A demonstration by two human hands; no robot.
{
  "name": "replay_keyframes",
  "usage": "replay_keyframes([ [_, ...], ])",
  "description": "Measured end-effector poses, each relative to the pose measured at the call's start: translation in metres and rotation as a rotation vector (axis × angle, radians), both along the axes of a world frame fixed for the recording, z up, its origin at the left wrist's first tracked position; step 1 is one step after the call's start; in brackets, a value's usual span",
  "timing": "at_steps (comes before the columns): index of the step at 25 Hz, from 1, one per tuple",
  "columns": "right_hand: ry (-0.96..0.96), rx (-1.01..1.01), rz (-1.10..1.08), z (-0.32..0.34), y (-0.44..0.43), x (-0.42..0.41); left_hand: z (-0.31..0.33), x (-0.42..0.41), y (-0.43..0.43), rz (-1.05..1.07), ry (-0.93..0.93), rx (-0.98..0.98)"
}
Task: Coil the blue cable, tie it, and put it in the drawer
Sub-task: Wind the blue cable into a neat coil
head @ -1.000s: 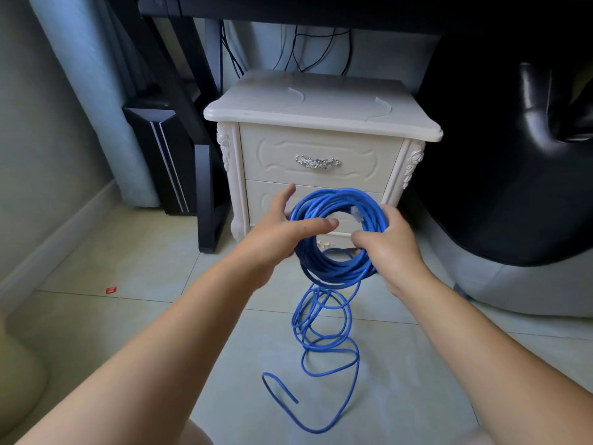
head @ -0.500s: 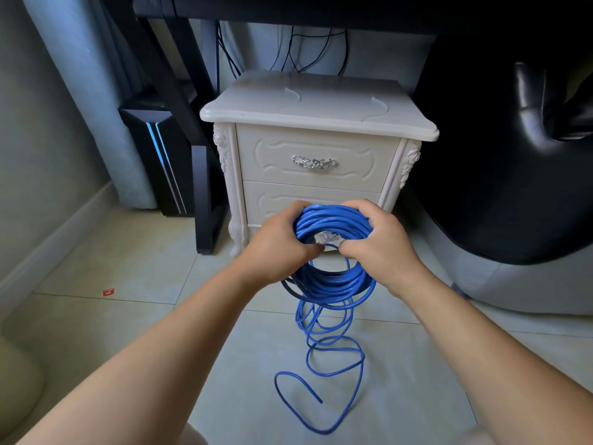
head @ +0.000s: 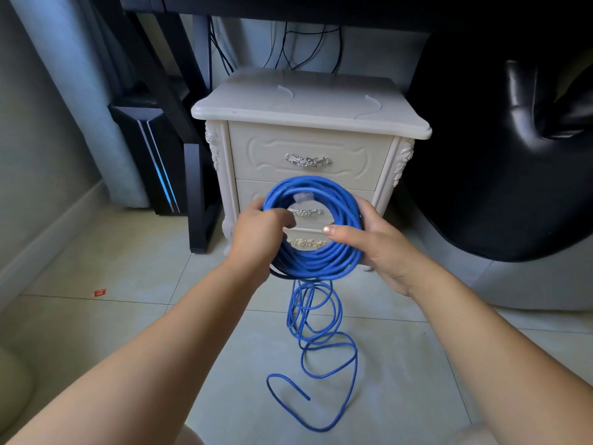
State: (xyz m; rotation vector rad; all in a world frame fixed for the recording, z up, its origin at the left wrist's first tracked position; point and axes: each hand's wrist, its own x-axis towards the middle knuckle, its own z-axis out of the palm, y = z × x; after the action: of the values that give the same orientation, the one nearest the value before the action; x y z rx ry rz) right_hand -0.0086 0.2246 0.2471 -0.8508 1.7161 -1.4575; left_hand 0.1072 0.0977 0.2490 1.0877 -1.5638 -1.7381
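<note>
**Winding the last loose turns onto the coil**

Blue cable (head: 313,252) mostly gathered into a round coil, held upright in front of the lower drawer (head: 308,216) of the white nightstand (head: 308,101). Left hand (head: 260,234) closed around the coil's left side, fingers curled through the middle. Right hand (head: 373,244) cupped around the right side, thumb laid across the front of the turns, fingers hidden behind. Clear plug (head: 303,197) tucked near the top of the coil.

Still to gather: a tail (head: 321,342) hanging from the coil's bottom edge, piled in loose curls on the floor (head: 128,284) and ending in a free tip near the bottom of the view. Both drawers shut, so coiling clearly not finished and tying not yet begun.

To do this step well:
- Keep one hand clamped on the bundle so the gathered turns cannot spring apart.
- Draw the tail up with the other hand, one turn at a time, matching the size of the existing loops.
- Let the cable roll slightly with each turn; likely to kink or figure-eight otherwise.
- Lift from the top of the floor pile, since the curls overlap and may snag.
- Leave a short length free for wrapping around the bundle as the tie.
</note>
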Motion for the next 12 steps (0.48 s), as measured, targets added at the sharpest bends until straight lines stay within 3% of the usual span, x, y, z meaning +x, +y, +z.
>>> replay_keyframes([
  [5,-0.130,-0.045,-0.153,-0.015,-0.011,0.017,-0.004,0.000,0.003,0.095,0.098,0.174],
  [8,-0.243,-0.098,-0.259,-0.010,-0.011,0.012,-0.009,-0.001,0.009,-0.021,0.127,0.203],
  [12,-0.178,-0.076,-0.351,-0.009,-0.011,0.006,-0.014,0.005,0.009,-0.230,0.016,0.192],
])
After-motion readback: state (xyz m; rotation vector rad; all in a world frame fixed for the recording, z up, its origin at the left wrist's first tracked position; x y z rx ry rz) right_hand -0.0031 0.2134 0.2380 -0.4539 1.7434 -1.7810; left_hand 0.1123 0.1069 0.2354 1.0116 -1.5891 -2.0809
